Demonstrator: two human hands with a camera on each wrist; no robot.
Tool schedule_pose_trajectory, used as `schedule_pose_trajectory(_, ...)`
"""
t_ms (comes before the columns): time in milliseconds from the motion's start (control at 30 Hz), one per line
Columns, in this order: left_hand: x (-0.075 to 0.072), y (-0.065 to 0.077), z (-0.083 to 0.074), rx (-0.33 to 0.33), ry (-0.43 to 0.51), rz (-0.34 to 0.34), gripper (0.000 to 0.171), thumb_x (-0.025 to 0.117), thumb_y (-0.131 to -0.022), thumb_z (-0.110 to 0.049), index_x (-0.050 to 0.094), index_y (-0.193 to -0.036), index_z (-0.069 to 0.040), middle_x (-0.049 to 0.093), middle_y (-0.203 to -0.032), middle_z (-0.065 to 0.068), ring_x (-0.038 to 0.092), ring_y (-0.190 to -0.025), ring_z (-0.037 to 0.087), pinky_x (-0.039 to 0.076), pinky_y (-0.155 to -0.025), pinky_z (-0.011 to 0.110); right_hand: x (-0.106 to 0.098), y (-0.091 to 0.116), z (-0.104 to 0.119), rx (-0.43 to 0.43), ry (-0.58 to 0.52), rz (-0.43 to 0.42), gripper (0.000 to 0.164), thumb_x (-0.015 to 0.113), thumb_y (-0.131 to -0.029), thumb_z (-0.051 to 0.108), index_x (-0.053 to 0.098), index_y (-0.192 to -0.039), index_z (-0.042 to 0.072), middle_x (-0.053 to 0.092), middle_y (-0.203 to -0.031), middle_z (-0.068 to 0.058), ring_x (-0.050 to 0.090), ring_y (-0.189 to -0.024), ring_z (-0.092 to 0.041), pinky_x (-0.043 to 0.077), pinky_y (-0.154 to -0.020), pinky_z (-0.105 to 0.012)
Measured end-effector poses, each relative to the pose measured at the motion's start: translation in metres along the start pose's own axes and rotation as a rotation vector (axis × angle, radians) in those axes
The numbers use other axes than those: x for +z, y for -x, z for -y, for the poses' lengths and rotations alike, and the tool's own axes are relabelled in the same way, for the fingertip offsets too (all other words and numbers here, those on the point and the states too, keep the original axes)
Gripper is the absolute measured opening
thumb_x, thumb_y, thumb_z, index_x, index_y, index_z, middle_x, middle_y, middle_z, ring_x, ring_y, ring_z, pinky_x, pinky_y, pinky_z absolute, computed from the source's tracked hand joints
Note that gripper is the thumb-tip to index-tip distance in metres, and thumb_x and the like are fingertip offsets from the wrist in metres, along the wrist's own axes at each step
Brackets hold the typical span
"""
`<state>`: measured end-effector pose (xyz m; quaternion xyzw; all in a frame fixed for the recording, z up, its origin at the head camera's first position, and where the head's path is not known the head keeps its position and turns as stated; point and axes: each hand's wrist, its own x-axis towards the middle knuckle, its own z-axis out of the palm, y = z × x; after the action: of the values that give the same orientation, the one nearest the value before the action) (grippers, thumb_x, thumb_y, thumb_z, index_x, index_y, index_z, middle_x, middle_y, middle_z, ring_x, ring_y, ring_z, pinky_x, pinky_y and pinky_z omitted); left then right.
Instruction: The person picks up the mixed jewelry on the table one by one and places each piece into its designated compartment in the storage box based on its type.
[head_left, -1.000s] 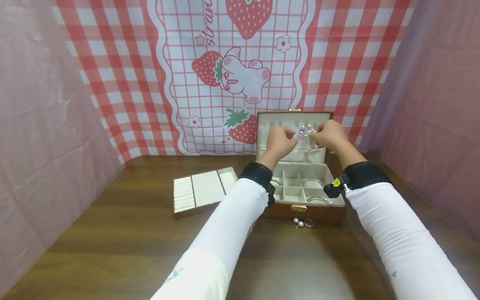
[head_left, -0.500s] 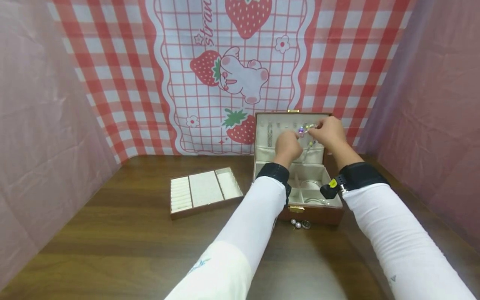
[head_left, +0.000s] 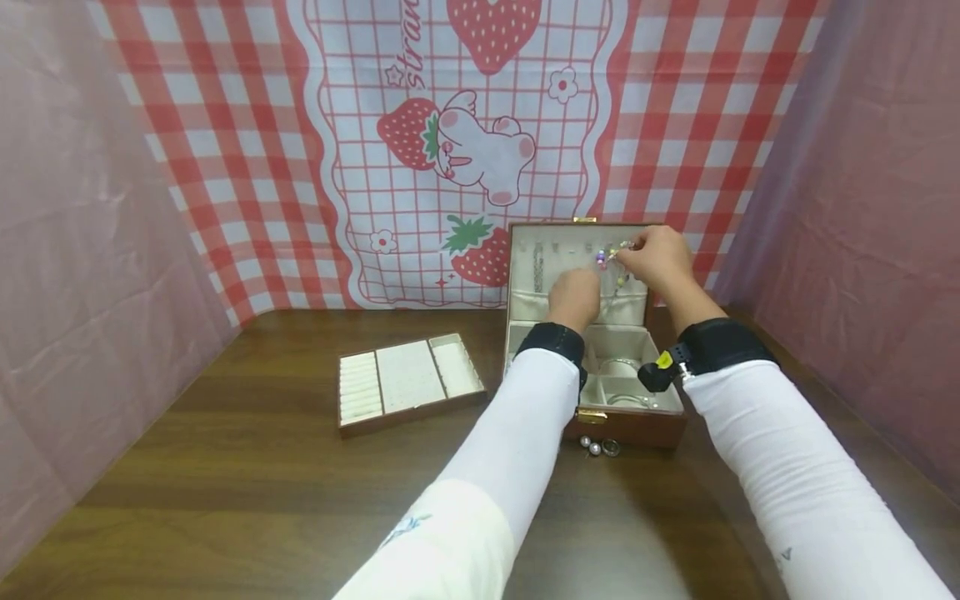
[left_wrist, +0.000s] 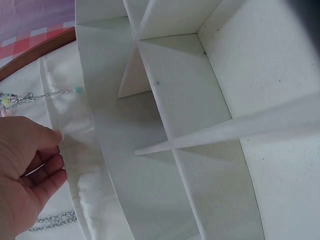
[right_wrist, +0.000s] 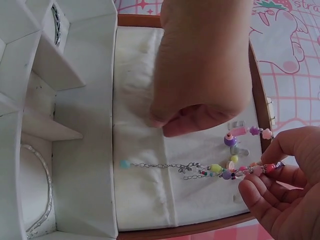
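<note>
Beads (right_wrist: 226,175) pinched in right fingers (right_wrist: 260,204)

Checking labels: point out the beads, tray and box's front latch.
Beads (right_wrist: 216,168): right wrist view, on a yellow bead.
Tray (head_left: 409,375): head view, on its flat middle panel.
Front latch (head_left: 592,417): head view, on its gold plate.

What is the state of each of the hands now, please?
Left hand: fingers curled; whether holding anything cannot be told.
Right hand: holding colourful beaded strand.
</note>
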<state>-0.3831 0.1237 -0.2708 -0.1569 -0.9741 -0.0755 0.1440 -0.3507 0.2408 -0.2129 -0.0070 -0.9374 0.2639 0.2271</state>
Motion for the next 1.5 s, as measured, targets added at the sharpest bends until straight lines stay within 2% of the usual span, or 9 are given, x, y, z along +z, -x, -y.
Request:
schedule_pose_trajectory(100,0.002,0.001,0.004,0.002,-0.014,-0.031,0.023,0.053,-0.096,-0.012,0.075,-0.099,-0.018,0.071,-0.104,-0.003,0.066,-0.092,0.016,0.058,-0.071,0.029,0.000,0.000,0.004,-0.010,-0.007,-0.010,0.030,0.062,-0.087,0.025,0.064,-0.089,-0.005,0.063,-0.083,-0.019,0.056,-0.074,-0.031,0.045,-0.057,-0.036)
schedule_pose_trajectory(267,0.006,0.002,0.010,-0.005,-0.036,-0.055,0.026,0.051,-0.098,-0.011,0.076,-0.100,-0.018,0.071,-0.105,-0.001,0.065,-0.095,0.017,0.057,-0.075,0.030,0.001,-0.002,0.009,-0.002,-0.066,-0.009,0.027,0.060,-0.090,0.023,0.063,-0.089,-0.004,0.063,-0.082,-0.017,0.056,-0.073,-0.028,0.044,-0.056,-0.034)
schedule_pose_trajectory(333,0.007,0.004,0.010,-0.007,-0.043,-0.041,0.027,0.048,-0.100,-0.013,0.075,-0.104,-0.018,0.070,-0.109,-0.001,0.064,-0.099,0.017,0.057,-0.079,0.030,0.001,-0.003,0.012,0.012,-0.088,-0.010,0.027,0.059,-0.091,0.023,0.063,-0.092,-0.003,0.062,-0.085,-0.017,0.055,-0.075,-0.028,0.045,-0.057,-0.034)
schedule_pose_trajectory(567,0.007,0.007,0.011,-0.022,-0.031,-0.027,0.027,0.048,-0.100,-0.014,0.074,-0.103,-0.018,0.071,-0.108,-0.002,0.064,-0.099,0.018,0.056,-0.080,0.031,0.002,-0.010,0.016,0.033,-0.103,-0.008,0.030,0.058,-0.092,0.024,0.063,-0.099,-0.004,0.061,-0.096,-0.020,0.057,-0.082,-0.030,0.049,-0.064,-0.036)
schedule_pose_trajectory(867,0.007,0.007,0.008,-0.031,-0.047,0.014,0.026,0.049,-0.100,-0.016,0.074,-0.104,-0.018,0.070,-0.109,-0.002,0.063,-0.099,0.017,0.055,-0.080,0.031,0.000,-0.018,0.018,0.039,-0.121,-0.021,0.032,0.057,-0.091,0.023,0.062,-0.102,-0.006,0.057,-0.103,-0.021,0.051,-0.091,-0.032,0.048,-0.069,-0.039)
schedule_pose_trajectory(1067,0.003,0.011,0.003,-0.007,-0.049,0.047,0.027,0.047,-0.100,-0.016,0.074,-0.102,-0.019,0.070,-0.110,-0.004,0.065,-0.099,0.016,0.056,-0.077,0.030,0.001,-0.017,0.010,0.005,-0.059,-0.026,0.029,0.059,-0.090,0.021,0.062,-0.094,-0.007,0.060,-0.094,-0.022,0.053,-0.085,-0.033,0.046,-0.065,-0.039)
schedule_pose_trajectory(1300,-0.004,0.009,0.001,-0.041,-0.005,0.063,0.023,0.049,-0.099,-0.016,0.072,-0.103,-0.018,0.069,-0.112,-0.004,0.065,-0.100,0.015,0.056,-0.078,0.030,0.010,-0.014,-0.002,-0.059,0.020,0.056,0.026,0.065,-0.083,0.017,0.067,-0.080,-0.008,0.064,-0.062,-0.011,0.060,-0.075,-0.035,0.047,-0.064,-0.039)
schedule_pose_trajectory(1367,-0.005,0.009,0.001,-0.045,0.003,0.067,0.022,0.050,-0.099,-0.016,0.072,-0.103,-0.018,0.069,-0.112,-0.004,0.065,-0.099,0.015,0.056,-0.077,0.029,0.014,-0.014,-0.005,-0.085,0.067,0.078,0.024,0.065,-0.080,0.016,0.069,-0.079,-0.008,0.064,-0.060,-0.010,0.060,-0.077,-0.038,0.049,-0.070,-0.044)
schedule_pose_trajectory(1500,-0.006,0.011,0.001,-0.046,0.014,0.064,0.022,0.050,-0.100,-0.017,0.071,-0.105,-0.018,0.069,-0.111,-0.004,0.065,-0.098,0.015,0.056,-0.076,0.028,0.021,-0.013,-0.015,-0.124,0.144,0.127,0.021,0.066,-0.077,0.014,0.071,-0.079,-0.007,0.068,-0.073,-0.017,0.061,-0.083,-0.042,0.050,-0.080,-0.051)
